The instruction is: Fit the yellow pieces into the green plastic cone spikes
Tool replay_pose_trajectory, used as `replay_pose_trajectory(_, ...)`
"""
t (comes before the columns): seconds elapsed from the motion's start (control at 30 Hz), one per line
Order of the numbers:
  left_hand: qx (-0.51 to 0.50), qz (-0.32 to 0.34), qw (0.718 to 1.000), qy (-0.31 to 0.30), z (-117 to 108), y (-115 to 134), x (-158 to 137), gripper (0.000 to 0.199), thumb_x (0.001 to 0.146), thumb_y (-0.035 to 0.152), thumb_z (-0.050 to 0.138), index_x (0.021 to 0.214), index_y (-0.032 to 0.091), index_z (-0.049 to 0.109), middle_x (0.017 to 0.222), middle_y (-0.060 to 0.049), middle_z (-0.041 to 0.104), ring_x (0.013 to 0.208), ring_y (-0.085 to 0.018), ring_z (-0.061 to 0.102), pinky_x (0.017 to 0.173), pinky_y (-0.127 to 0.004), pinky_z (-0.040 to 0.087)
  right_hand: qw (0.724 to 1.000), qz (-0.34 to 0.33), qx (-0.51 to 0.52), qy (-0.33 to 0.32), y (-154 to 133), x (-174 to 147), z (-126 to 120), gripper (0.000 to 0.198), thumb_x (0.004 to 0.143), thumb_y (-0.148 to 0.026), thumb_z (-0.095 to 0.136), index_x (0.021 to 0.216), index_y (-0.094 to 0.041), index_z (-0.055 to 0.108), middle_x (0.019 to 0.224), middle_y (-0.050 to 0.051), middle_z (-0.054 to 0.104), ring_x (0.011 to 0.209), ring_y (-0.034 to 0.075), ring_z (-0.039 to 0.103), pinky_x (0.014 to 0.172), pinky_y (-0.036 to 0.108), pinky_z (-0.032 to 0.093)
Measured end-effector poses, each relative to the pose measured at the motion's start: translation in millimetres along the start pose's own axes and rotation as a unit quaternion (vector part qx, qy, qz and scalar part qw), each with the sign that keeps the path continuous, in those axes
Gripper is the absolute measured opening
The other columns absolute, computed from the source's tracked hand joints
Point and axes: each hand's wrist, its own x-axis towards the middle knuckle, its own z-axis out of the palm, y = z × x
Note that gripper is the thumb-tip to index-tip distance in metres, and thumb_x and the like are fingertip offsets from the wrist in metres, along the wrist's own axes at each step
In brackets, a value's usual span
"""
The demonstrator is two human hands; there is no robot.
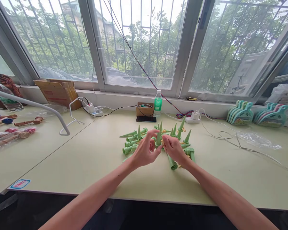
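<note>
Between thumb and fingers, my left hand (pixel 145 150) grips a green plastic watering spike (pixel 158 140) with its cone tip upward. My right hand (pixel 174 149) is closed in a pinch at the spike's side, on a small yellow piece (pixel 162 142) mostly hidden by the fingers. Around both hands lie several more green spikes and tubes, including an open-ended tube (pixel 173 164) in front and an upright green cone (pixel 187 136) to the right. Small yellow fittings show among them.
Behind the pile are a black phone (pixel 146 119), a small brown box (pixel 144 111) and a water bottle (pixel 157 103). A power strip (pixel 192 119) trails cables rightward. Green hangers (pixel 240 112) stand far right; wooden-handled items (pixel 28 121) and a cardboard box (pixel 59 92) are left.
</note>
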Motion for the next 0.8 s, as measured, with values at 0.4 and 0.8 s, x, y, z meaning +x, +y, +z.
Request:
replay_pose_trajectory(0.4, -0.016, -0.006, 1.000, 0.014, 4.0, -7.0, 3.1, 0.056, 0.083, 0.020, 0.058, 0.130, 0.028, 0.028, 0.101, -0.001, 0.053, 0.055, -0.003, 0.046, 0.048, -0.016, 0.037, 1.000, 0.001, 0.028, 0.002, 4.8, -1.2, 3.5, 0.044, 0.100, -0.051, 0.032, 0.067, -0.021, 0.033, 0.054, -0.005, 0.036, 0.048, 0.009, 0.034, 0.047, 0.024, 0.029)
replay_pose_trajectory(0.8, -0.018, -0.097, 0.995, 0.027, -0.7, -5.1, 9.0, 0.041, 0.085, 0.030, 0.059, 0.121, 0.025, 0.040, 0.101, -0.003, 0.052, 0.064, -0.007, 0.053, 0.050, -0.017, 0.043, 1.000, -0.009, -0.012, -0.006, -1.8, -1.6, 1.2, 0.037, 0.100, -0.045, 0.036, 0.074, -0.020, 0.043, 0.057, -0.004, 0.046, 0.047, 0.009, 0.039, 0.050, 0.022, 0.033)
